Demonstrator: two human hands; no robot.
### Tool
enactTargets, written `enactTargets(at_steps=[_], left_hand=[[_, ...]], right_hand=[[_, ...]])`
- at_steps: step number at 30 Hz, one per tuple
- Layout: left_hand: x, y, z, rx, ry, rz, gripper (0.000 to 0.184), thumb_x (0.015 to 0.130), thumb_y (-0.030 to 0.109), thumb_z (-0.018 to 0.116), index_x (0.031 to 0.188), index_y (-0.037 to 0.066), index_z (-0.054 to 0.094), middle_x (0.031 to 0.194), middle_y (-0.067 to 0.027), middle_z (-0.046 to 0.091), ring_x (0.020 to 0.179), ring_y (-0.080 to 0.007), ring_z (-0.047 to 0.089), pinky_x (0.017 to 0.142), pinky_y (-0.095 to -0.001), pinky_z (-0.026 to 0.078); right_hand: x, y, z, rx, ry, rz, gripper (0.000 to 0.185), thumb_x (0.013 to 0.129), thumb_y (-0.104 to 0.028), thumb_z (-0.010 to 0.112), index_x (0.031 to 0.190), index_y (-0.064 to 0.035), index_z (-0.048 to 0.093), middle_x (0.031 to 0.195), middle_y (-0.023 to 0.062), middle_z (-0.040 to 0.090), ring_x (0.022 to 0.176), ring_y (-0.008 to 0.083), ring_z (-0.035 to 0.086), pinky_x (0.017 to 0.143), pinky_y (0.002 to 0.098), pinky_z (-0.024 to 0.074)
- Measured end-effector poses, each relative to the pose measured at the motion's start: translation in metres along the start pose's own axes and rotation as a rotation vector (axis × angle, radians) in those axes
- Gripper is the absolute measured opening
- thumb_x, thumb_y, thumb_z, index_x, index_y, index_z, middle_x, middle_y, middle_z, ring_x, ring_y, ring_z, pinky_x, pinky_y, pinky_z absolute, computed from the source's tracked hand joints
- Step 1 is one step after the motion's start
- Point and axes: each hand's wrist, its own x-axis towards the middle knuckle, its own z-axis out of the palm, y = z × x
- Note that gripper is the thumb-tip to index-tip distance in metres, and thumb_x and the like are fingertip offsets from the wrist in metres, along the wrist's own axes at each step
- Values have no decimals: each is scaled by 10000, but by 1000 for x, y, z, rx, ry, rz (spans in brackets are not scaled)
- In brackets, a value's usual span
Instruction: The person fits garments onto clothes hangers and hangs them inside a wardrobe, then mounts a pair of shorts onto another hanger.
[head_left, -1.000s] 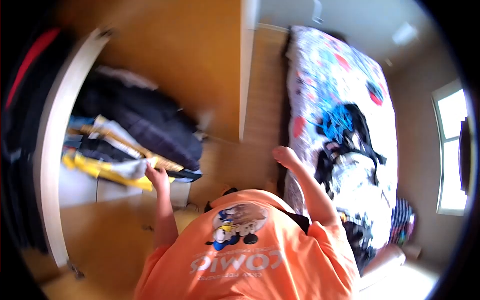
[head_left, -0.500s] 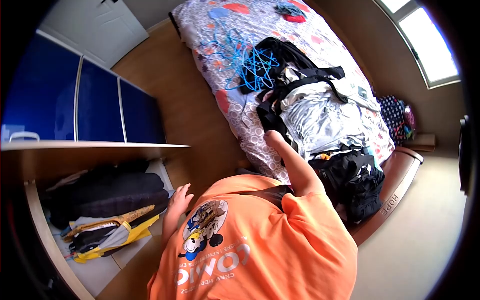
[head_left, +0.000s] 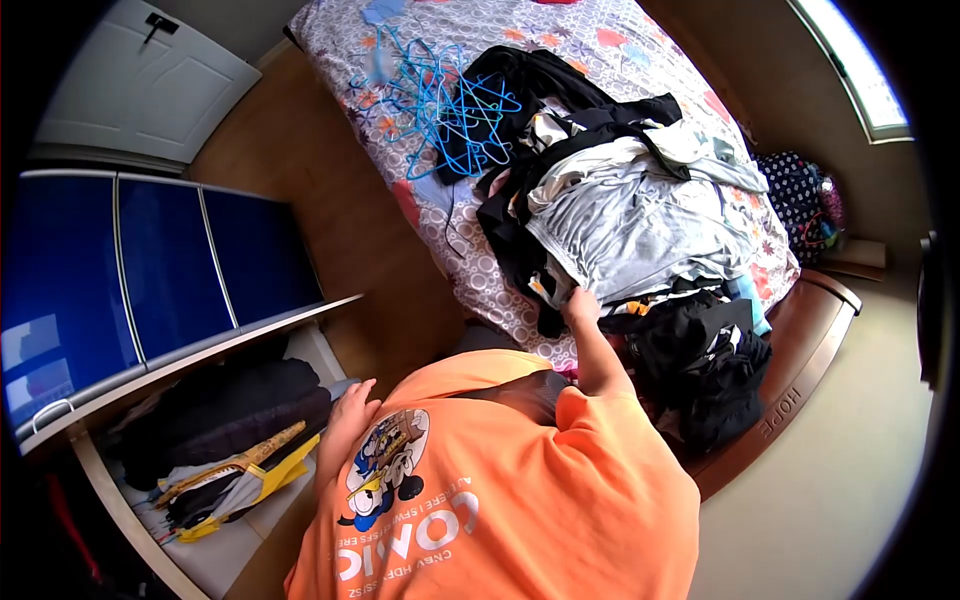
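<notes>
My right hand (head_left: 581, 305) is closed at the near edge of a light grey garment (head_left: 640, 225) in the clothes pile on the bed; its fingertips are partly hidden in the cloth. Black clothes (head_left: 700, 365) lie just right of that hand. My left hand (head_left: 352, 410) is beside my orange shirt, fingers apart, holding nothing. It is nearest to the open wardrobe section, where dark clothes (head_left: 235, 400) and a yellow-edged garment (head_left: 270, 478) hang. Farther up the bed, a tangle of blue hangers (head_left: 440, 115) rests partly on a black garment (head_left: 530, 75).
The bed (head_left: 480, 300) has a patterned sheet and a brown board (head_left: 800, 370) at its near right end. Blue glossy wardrobe doors (head_left: 170, 260) stand left, with a white door (head_left: 150, 85) beyond. A dotted item (head_left: 785, 200) lies by the right wall.
The view has turned from the wardrobe toward the bed. My left hand has left the hanging clothes. My right hand has moved onto the pile and closed at the grey garment.
</notes>
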Motion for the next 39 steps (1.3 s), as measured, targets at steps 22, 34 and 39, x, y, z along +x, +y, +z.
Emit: enactTargets(at_steps=[22, 34, 39], left_hand=[[59, 138, -110, -20, 824, 467, 910, 673, 53, 755, 1411, 26, 223, 1405, -228, 228, 1268, -355, 326, 1022, -388, 341], [10, 85, -102, 97, 378, 431, 216, 602, 43, 684, 780, 104, 578, 919, -33, 644, 1047, -270, 565, 944, -428, 385], [-18, 54, -47, -316, 283, 44, 189, 657, 104, 708, 803, 68, 593, 798, -101, 601, 753, -301, 609, 767, -360, 460]], right_hand=[[-199, -137, -280, 908, -1141, -1223, 588, 682, -34, 648, 1244, 42, 494, 1069, 100, 616, 947, 113, 550, 830, 264, 455], [-222, -216, -245, 545, -1903, -1683, 443, 754, 48, 636, 1190, 31, 557, 1140, 104, 597, 1035, 136, 524, 892, 258, 413], [-192, -241, -223, 565, -2058, -1515, 387, 760, 43, 642, 1142, 21, 585, 1062, 70, 615, 961, 110, 550, 829, 231, 438]])
